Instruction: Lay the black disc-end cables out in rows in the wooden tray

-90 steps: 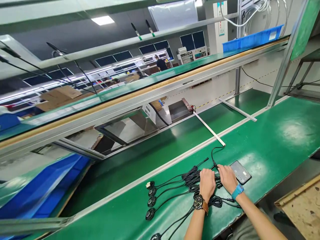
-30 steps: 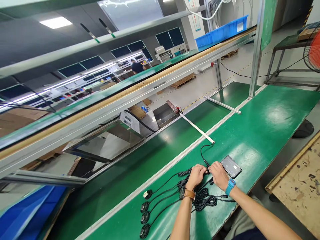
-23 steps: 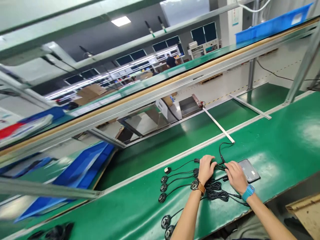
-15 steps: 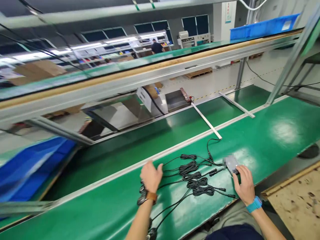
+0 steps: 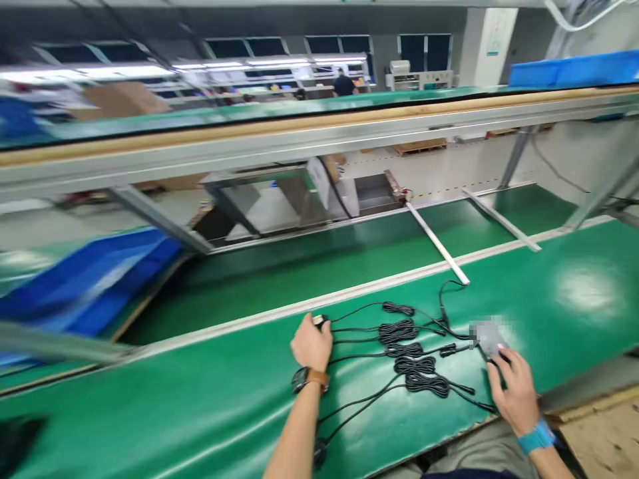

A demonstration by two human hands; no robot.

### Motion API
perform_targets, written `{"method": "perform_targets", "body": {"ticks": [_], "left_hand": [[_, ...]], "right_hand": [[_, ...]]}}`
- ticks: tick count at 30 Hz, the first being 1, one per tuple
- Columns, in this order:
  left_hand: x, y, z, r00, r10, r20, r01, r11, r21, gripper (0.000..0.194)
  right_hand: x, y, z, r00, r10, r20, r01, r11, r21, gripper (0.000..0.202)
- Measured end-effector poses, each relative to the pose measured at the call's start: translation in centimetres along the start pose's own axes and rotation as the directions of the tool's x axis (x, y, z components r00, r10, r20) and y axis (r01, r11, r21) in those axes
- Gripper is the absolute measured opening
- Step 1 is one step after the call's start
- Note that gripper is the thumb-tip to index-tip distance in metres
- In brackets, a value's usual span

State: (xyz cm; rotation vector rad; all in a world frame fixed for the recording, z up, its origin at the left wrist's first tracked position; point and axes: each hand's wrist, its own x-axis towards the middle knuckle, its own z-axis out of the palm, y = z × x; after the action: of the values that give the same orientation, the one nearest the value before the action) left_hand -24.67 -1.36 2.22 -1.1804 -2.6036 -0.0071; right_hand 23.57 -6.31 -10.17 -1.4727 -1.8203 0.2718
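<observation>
My left hand [image 5: 312,342], with a watch on a brown strap, is closed round a small black device [image 5: 320,320] at the left end of the cables. Several coiled black cables [image 5: 398,332] lie side by side on the green mat [image 5: 224,392] between my hands. At their right, my right hand [image 5: 514,386], with a blue wristband, has its thumb and fingers on the edge of a grey box [image 5: 490,336], part of which is pixelated. Round black parts [image 5: 321,451] lie beside my left forearm.
A white bar [image 5: 438,243] reaches over the rail to the mat, with a cable at its end. Blue trays [image 5: 100,286] lie at the left. A raised shelf [image 5: 299,136] crosses above, with a blue bin [image 5: 574,70]. A person [image 5: 343,84] is far behind.
The view has turned, so the mat and cables appear further right. A small black device now shows in my left hand. My right hand stays at the grey box.
</observation>
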Motion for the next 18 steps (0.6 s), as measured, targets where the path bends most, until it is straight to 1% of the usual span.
{"method": "perform_targets", "body": {"ticks": [1, 3, 6, 11, 15, 18], "left_hand": [[-0.1, -0.3, 0.0, 1.0, 0.026, 0.004, -0.025, 0.998, -0.051, 0.051], [-0.2, -0.8, 0.2, 0.998, 0.05, -0.027, -0.053, 0.988, -0.142, 0.053], [-0.5, -1.4, 0.6, 0.998, 0.029, -0.062, -0.038, 0.989, -0.144, 0.055], [-0.8, -1.8, 0.9, 0.997, 0.029, -0.066, -0.038, 0.989, -0.142, 0.055], [-0.7, -1.8, 1.0, 0.998, 0.032, -0.061, -0.04, 0.989, -0.139, 0.054], [-0.7, -1.9, 1.1, 0.998, 0.027, -0.063, -0.036, 0.99, -0.136, 0.054]], "right_hand": [[-0.1, 0.2, 0.2, 1.0, -0.023, 0.001, 0.023, 1.0, -0.004, 0.023], [-0.4, 0.7, 0.8, 0.999, -0.053, 0.001, 0.053, 0.999, 0.001, 0.026], [-1.0, 1.6, 1.6, 0.997, -0.072, 0.008, 0.072, 0.997, 0.001, 0.03], [-1.8, 2.5, 2.1, 0.995, -0.103, 0.005, 0.103, 0.995, -0.016, 0.034], [-2.0, 2.9, 2.8, 0.996, -0.071, -0.053, 0.07, 0.997, -0.014, 0.033], [-2.0, 3.0, 3.0, 0.997, -0.045, -0.069, 0.044, 0.999, -0.015, 0.034]]}}
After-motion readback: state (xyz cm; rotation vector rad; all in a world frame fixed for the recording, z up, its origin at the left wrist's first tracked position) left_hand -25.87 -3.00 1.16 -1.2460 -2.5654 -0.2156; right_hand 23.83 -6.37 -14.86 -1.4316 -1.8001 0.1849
